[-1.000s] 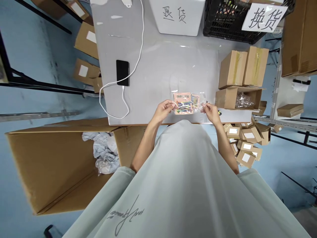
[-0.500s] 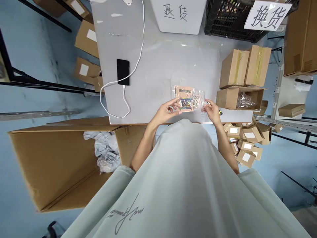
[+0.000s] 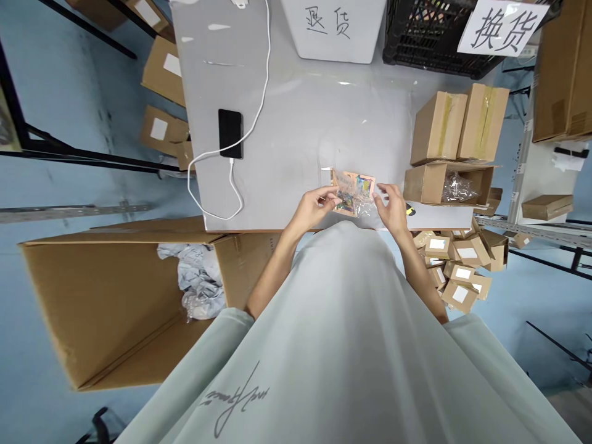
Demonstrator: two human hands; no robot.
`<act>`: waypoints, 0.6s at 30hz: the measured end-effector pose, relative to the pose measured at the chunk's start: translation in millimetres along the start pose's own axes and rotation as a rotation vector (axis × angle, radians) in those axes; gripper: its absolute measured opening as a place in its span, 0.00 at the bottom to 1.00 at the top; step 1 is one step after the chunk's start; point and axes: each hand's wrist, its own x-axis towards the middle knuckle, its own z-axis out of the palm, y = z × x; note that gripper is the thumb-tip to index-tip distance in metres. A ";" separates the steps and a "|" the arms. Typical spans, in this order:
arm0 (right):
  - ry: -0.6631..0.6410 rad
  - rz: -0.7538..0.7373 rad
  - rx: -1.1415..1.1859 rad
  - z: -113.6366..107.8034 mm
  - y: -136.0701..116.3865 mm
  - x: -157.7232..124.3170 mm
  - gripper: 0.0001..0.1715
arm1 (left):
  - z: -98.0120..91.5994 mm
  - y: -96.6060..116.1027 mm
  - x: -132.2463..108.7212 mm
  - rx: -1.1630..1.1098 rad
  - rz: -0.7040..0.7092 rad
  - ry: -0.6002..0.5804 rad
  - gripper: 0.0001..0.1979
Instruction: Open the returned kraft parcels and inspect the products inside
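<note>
A small pink printed card packet in a clear plastic bag is held just above the near edge of the white table. My left hand pinches its left edge with thumb and fingers. My right hand is at the packet's right side, fingers partly spread and touching the crinkled plastic. Whether the right hand grips the bag is unclear.
A black phone on a white cable lies on the table's left. A white bin and a black crate stand at the back. Cardboard boxes sit right, one open. A large open carton stands left of me on the floor.
The packet has tilted and come nearer to me. My left hand slid inward along its edge, and my right hand loosened from a pinch to spread fingers.
</note>
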 end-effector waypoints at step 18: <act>-0.553 -0.221 -0.184 13.1 -43.8 5.5 0.07 | 16.2 26.8 -4.5 0.323 -0.102 0.078 0.19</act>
